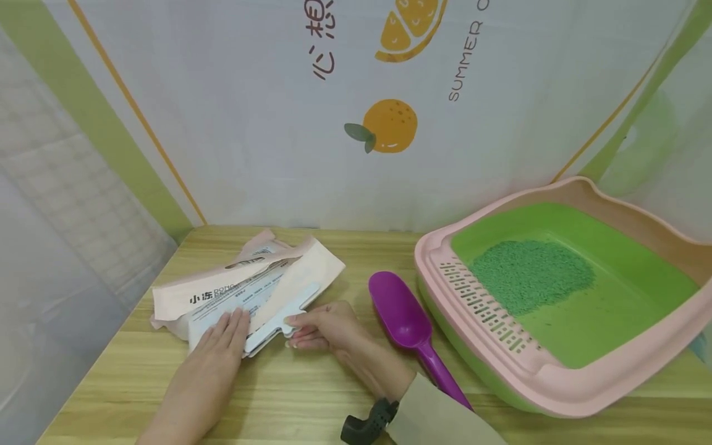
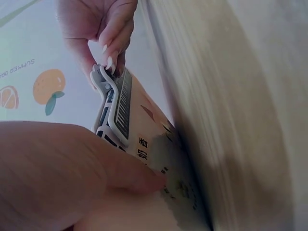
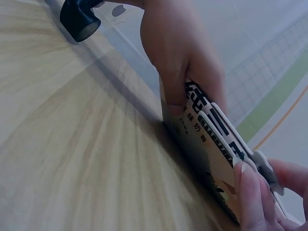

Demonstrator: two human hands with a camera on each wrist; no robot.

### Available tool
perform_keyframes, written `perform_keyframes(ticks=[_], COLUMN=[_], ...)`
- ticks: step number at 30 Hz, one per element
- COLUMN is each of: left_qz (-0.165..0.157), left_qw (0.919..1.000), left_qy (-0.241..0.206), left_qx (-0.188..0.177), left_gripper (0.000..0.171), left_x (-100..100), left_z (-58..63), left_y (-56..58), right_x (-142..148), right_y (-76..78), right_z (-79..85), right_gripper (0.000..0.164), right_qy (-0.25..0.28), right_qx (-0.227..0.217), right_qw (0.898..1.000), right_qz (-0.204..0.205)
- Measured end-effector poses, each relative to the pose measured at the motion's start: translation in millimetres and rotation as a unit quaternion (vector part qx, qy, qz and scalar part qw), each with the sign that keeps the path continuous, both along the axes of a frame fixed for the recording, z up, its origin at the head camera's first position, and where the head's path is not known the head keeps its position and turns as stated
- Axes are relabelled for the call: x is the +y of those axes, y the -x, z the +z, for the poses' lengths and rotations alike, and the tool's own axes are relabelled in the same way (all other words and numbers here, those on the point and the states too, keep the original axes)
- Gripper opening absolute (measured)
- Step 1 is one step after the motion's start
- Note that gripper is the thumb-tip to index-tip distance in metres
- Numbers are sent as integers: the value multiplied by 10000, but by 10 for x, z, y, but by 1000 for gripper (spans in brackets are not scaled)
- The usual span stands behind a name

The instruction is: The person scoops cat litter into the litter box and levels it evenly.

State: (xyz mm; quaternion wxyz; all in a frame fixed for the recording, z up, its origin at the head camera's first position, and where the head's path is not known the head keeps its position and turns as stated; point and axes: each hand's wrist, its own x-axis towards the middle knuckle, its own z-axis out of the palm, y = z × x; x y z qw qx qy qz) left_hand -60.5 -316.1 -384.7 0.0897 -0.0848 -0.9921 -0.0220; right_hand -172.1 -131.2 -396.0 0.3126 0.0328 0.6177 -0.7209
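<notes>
A pale printed bag (image 1: pixel 222 286) lies folded on the table's left side, one corner of its wrapping sticking up. Along the bag's near right edge sits a white sealing clip (image 1: pixel 272 327), its two bars on either side of the folded edge in the left wrist view. With thumb and fingers, my right hand (image 1: pixel 336 330) pinches the clip's end tabs. My left hand (image 1: pixel 206 371) grips the bag beside the clip: its thumb presses the printed side (image 3: pixel 192 132) while the fingers lie over the other face.
Right of the hands lies a purple scoop (image 1: pixel 402 312), its handle toward the front. A pink-rimmed green litter tray (image 1: pixel 617 321) stands at the right, with green granules (image 1: pixel 531 272) inside. Behind the wooden table (image 1: pixel 289 402) hangs a fruit-printed cloth (image 1: pixel 250 123).
</notes>
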Motion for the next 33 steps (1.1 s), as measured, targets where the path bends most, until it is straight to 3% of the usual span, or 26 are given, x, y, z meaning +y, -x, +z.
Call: perform_keyframes(ticks=[18, 27, 33], left_qz=[-48, -112, -61], left_qw=[9999, 9998, 9999], left_qy=[121, 184, 103], left_qx=[-68, 32, 35], left_gripper=[52, 51, 68], left_x=[-10, -4, -2], left_z=[3, -17, -14], left_y=[40, 68, 80], right_x=[-18, 22, 37], right_y=[-50, -70, -107], right_z=[-67, -60, -8], right_gripper=[24, 28, 37], right_qy=[191, -14, -453], right_qx=[-60, 272, 755], right_qw=[9998, 9996, 9959], right_qz=[-45, 93, 223])
